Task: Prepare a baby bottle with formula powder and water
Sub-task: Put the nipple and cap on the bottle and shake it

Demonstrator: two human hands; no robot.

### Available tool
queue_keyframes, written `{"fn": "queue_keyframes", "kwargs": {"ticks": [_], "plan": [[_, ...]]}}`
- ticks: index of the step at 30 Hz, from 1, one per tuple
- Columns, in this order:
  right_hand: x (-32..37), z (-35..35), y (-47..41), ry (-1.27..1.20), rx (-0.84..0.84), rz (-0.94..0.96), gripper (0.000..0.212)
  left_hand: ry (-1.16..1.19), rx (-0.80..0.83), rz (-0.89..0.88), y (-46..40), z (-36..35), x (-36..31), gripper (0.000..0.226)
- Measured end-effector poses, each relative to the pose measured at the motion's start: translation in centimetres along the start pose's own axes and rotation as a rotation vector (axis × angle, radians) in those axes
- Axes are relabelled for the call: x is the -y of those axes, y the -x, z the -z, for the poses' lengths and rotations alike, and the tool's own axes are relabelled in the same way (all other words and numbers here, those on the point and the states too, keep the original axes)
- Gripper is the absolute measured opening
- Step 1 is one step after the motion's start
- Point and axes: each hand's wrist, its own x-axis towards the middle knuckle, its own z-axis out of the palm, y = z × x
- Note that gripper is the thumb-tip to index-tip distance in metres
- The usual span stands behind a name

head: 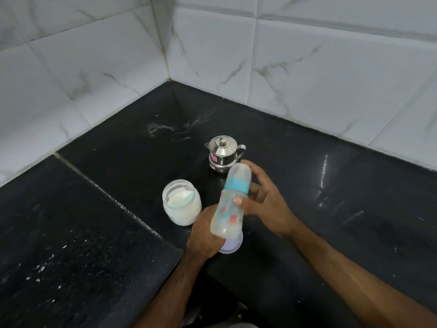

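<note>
Left hand (204, 234) under tilted baby bottle (230, 209), right hand (268, 202) beside.

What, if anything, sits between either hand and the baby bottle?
Nothing visible. The left hand grips the baby bottle near its base, and the right hand holds its middle, thumb in front. A lilac lid lies on the counter below the base; the open powder jar stands to the left.

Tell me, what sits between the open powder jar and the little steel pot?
Nothing: in the head view only bare black counter separates the powder jar from the steel pot.
</note>
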Motion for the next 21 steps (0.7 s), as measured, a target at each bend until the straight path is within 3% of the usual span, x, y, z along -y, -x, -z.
{"fn": "queue_keyframes", "kwargs": {"ticks": [2, 4, 6, 8, 10, 11, 15, 17, 19, 21], "plan": [[0.7, 0.6, -0.9, -0.162, -0.164, 0.038, 0.076, -0.063, -0.018, -0.013, -0.1, -0.2, 0.5, 0.03], [1.2, 1.4, -1.6, -0.276, -0.309, 0.073, 0.07, -0.094, -0.013, -0.023, -0.3, -0.5, 1.0, 0.038], [0.9, 1.1, -1.3, -0.228, -0.274, 0.053, 0.069, -0.11, -0.04, -0.033, -0.3, -0.3, 0.4, 0.035], [0.0, 0.3, -0.4, -0.064, -0.098, -0.009, 0.075, -0.069, -0.047, -0.011, -0.2, -0.4, 0.3, 0.027], [-0.4, 0.2, -0.1, 0.007, -0.022, -0.015, 0.075, -0.076, -0.028, -0.02, -0.2, -0.2, 0.0, 0.036], [-0.1, 0.3, -0.4, -0.035, -0.074, 0.005, 0.074, -0.128, -0.043, -0.044, -0.3, -0.4, 0.5, 0.03], [0.9, 1.8, -1.6, -0.272, -0.341, 0.071, 0.069, -0.131, -0.005, -0.036, -0.4, -0.5, 0.9, 0.04], [0.1, 1.2, -1.0, -0.183, -0.233, 0.035, 0.073, -0.111, -0.014, -0.044, -0.3, -0.4, 0.7, 0.031], [-0.8, 0.6, -0.1, -0.002, -0.029, -0.004, 0.074, -0.056, 0.019, -0.012, -0.3, -0.3, 0.5, 0.038], [-0.8, 0.8, -0.1, -0.001, -0.039, 0.028, 0.074, -0.073, 0.014, -0.017, -0.4, -0.3, 0.7, 0.035]]}}
